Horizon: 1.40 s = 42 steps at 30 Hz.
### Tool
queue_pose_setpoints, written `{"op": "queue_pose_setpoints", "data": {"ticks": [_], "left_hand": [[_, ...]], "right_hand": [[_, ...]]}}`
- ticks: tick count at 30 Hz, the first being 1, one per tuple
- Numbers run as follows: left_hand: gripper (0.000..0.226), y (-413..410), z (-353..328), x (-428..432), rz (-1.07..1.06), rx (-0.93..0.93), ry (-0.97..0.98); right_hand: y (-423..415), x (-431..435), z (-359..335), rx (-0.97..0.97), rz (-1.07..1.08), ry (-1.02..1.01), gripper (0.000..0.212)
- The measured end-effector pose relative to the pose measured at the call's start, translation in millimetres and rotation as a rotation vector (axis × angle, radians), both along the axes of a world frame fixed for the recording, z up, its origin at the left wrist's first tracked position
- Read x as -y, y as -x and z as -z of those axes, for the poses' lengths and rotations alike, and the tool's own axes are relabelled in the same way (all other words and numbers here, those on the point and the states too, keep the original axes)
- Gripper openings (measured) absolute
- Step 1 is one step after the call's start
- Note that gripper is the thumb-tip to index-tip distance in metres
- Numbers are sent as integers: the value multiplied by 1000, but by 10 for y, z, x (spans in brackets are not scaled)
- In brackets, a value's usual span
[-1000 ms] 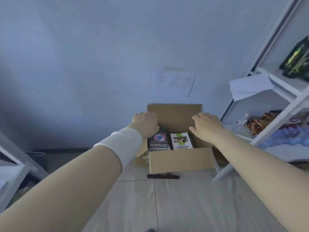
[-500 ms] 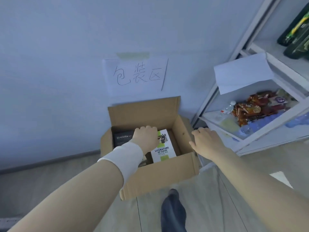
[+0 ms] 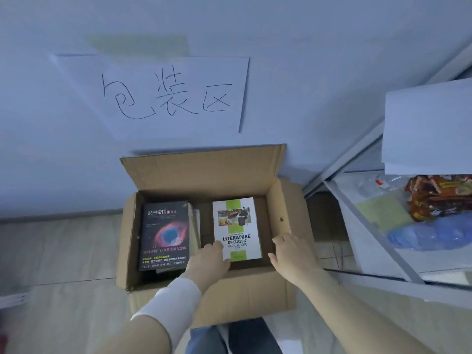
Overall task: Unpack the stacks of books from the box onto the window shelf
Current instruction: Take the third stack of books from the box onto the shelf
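Observation:
An open cardboard box (image 3: 245,297) stands on the floor against the wall. Inside it are two stacks of books: a dark one on the left topped by a nebula cover (image 3: 164,233), and a right one topped by a white and green "Literature of Classic" book (image 3: 236,221). My left hand (image 3: 208,261), with a white wrist wrap, reaches into the box and touches the near left corner of the white book. My right hand (image 3: 292,254) is at the right side of that stack, by the box's right wall, fingers apart. Neither hand has closed around a book.
A paper sign (image 3: 163,95) with handwritten characters is taped to the wall above the box. A white metal rack (image 3: 365,226) stands at the right, holding snack packets, blue bags and white paper. My legs are just below the box. The floor is pale tile.
The camera has come much closer and looks down into the box. My left hand slid off the dark book to the white book's near corner. My right hand moved from the box's rim to inside.

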<state>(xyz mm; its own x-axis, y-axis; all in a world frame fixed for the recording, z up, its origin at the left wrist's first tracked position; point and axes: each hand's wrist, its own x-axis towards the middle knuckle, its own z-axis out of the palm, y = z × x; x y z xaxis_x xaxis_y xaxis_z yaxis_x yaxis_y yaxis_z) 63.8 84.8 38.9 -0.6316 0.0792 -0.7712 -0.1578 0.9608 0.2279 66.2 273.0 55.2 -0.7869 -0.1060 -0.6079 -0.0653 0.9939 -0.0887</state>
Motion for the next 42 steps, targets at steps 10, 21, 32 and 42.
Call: {"op": "queue_pose_setpoints", "data": {"ticks": [10, 21, 32, 42], "left_hand": [[67, 779, 2000, -5, -733, 143, -190], [65, 1202, 3272, 150, -1189, 260, -286], [71, 1253, 3379, 298, -1031, 368, -356], [24, 1330, 3361, 281, -892, 366, -338]], "right_hand": [[482, 110, 2170, 306, 506, 237, 54], [577, 7, 3569, 371, 1108, 437, 63], [503, -69, 3607, 405, 1323, 738, 14], [545, -161, 3573, 488, 1340, 828, 8]]}}
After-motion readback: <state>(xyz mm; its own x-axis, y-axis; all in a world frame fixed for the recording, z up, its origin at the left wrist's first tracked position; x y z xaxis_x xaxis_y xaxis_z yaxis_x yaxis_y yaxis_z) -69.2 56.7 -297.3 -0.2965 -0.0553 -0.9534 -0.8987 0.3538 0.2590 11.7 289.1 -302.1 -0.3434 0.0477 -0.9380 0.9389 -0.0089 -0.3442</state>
